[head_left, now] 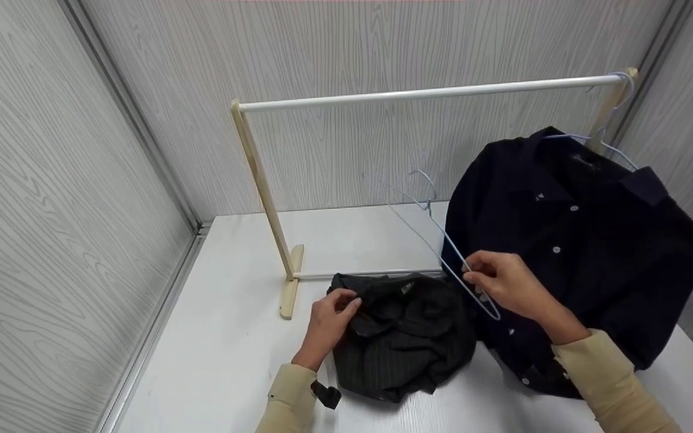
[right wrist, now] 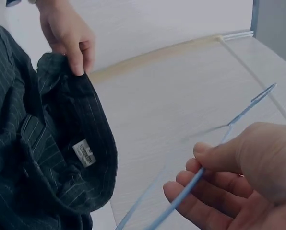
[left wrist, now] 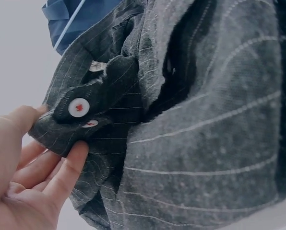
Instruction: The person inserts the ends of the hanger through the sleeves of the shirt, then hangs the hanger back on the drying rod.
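Observation:
A dark pinstriped shirt [head_left: 406, 355] lies bunched on the white table. My left hand [head_left: 329, 319] pinches the edge of its collar between thumb and fingers; white buttons [left wrist: 79, 108] show beside the fingertips in the left wrist view. Inside the collar is a small white label [right wrist: 84, 153]. My right hand [head_left: 506, 282] grips a thin light-blue wire hanger [head_left: 409, 225] by one arm, thumb on one side and curled fingers on the other. The hanger is tilted, its hook up and to the left, above the shirt's far right side.
A clothes rack with a white top rail [head_left: 431, 94] and wooden legs [head_left: 265, 198] stands along the back wall. At its right end a navy shirt [head_left: 569, 252] hangs on another blue hanger [head_left: 614, 108], close beside my right hand. Wood-grain panels surround the table [head_left: 220, 349].

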`<state>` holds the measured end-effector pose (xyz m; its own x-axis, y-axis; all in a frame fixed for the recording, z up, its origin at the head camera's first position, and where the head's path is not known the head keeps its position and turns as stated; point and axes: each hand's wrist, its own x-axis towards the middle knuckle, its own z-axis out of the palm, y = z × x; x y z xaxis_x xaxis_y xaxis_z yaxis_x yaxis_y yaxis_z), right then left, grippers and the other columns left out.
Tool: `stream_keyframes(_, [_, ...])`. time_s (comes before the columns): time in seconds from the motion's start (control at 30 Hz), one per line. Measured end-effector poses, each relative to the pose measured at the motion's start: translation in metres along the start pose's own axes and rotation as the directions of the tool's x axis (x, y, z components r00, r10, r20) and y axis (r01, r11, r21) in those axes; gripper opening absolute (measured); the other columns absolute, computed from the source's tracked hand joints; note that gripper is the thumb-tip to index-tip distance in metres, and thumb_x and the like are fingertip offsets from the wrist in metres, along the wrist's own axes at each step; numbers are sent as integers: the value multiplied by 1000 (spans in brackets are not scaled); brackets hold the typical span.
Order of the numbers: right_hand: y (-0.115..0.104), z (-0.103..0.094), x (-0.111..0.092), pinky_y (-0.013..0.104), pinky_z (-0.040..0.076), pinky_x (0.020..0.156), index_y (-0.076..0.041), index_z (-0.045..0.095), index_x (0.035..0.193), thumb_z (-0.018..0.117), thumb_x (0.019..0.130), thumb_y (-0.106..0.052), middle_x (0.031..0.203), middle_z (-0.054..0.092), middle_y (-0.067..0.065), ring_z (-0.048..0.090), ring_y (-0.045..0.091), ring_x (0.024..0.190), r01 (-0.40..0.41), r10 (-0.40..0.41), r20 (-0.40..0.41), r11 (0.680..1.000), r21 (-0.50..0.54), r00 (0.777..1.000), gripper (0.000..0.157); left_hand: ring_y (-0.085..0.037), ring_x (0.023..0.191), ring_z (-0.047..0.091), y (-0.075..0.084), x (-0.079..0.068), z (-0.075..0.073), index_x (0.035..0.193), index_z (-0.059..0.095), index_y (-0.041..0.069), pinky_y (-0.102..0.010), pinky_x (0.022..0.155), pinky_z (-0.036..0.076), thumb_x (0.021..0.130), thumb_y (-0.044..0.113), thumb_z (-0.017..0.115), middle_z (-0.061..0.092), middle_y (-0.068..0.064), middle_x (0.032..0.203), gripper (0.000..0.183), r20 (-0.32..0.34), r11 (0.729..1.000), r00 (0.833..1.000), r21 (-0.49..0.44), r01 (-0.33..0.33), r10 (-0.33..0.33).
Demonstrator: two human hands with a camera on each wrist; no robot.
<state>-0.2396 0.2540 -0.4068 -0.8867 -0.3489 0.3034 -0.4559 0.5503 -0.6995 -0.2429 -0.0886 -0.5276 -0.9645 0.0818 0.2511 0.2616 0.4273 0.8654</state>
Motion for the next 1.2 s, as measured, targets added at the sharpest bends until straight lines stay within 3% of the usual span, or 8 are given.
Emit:
stream_keyframes(0.2, [6,-4,-8,30,58,56,-1,70,94,67,91,1,75,66,11,65,23,61,-23,23,-41,1000,0,999,4,-11,88,67,4,5,-4,107,72,17,-29,79,54,98,36,61,73,2,97,24,-28,998,999,55,-22,24])
stream_keyframes(0.43, [15,-10,-15,21,50,51,-6,72,90,68,88,6,72,64,4,59,12,57,92,-106,-122,989,-115,987,13,-10,80,65,7,12,-12,105,73,16,-28,73,53,99,36,60,73,0,93,24,-48,998,998,48,-32,34])
stream_keyframes(0.7, [30,-20,-26,18,49,54,-2,76,97,69,86,8,78,68,3,59,5,63,100,-152,-174,956,-276,973,16,-10,63,65,0,22,-18,102,74,11,-26,62,55,99,32,61,71,-5,83,25,-60,999,998,11,31,-31])
stream_keyframes(0.93, [37,-30,-38,17,50,58,0,76,99,71,86,4,82,70,9,65,14,68,86,-167,-198,928,-363,966,15,-12,71,65,-3,26,-22,101,74,8,-28,65,56,98,28,62,72,-8,88,24,-97,995,990,-15,100,-101])
stream_keyframes(1.2, [39,-31,-42,14,45,54,-4,78,96,75,82,6,78,69,0,61,8,63,93,-206,-216,894,-438,954,18,-12,64,64,6,35,-26,99,73,7,-28,60,57,98,29,62,72,-10,86,24,-143,990,983,-86,108,-120])
